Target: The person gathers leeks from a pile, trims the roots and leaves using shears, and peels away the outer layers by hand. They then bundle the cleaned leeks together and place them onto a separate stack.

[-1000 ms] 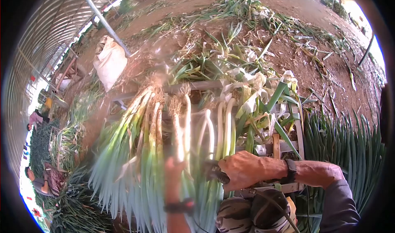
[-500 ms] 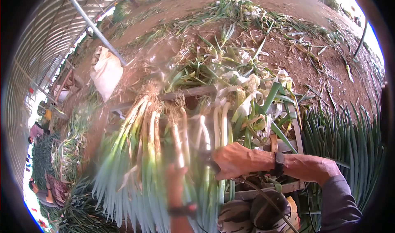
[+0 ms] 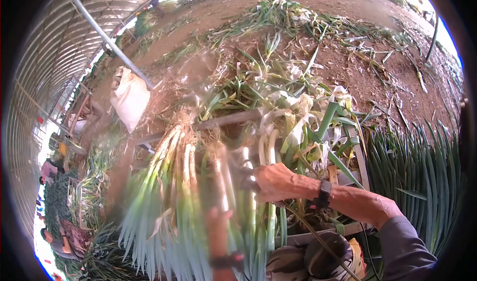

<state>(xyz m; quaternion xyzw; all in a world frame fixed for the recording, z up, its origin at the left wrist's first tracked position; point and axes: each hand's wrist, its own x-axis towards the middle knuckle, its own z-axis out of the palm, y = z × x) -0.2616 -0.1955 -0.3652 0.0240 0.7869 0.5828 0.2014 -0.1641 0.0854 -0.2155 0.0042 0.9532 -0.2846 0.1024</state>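
Long green onions point(image 3: 189, 201) lie side by side on a wooden rack, white stems and roots pointing away from me, green leaves towards me. My left hand point(image 3: 217, 224), smeared by motion, is over the stalks in the middle, by a white stem point(image 3: 223, 176); its fingers do not show clearly. To the right, my right hand point(image 3: 276, 182) is closed round a dark hand tool point(image 3: 247, 179), whose tip points left towards the stems. A thin brownish hose point(image 3: 310, 228) runs from below that hand to the lower right. More white stems point(image 3: 268, 147) lie just beyond the right hand.
Stripped leaves and peelings point(image 3: 303, 112) heap up over the far right of the wooden rack point(image 3: 233, 118). Dense green onion leaves point(image 3: 417, 186) stand at the right. A pale sack point(image 3: 130, 100) hangs by a metal pole point(image 3: 107, 37). A co-worker point(image 3: 62, 241) sits far left.
My right hand with the tool has shifted slightly left and up. My left hand has moved slightly right and down, and the stem by it has blurred. The view has tilted slightly.
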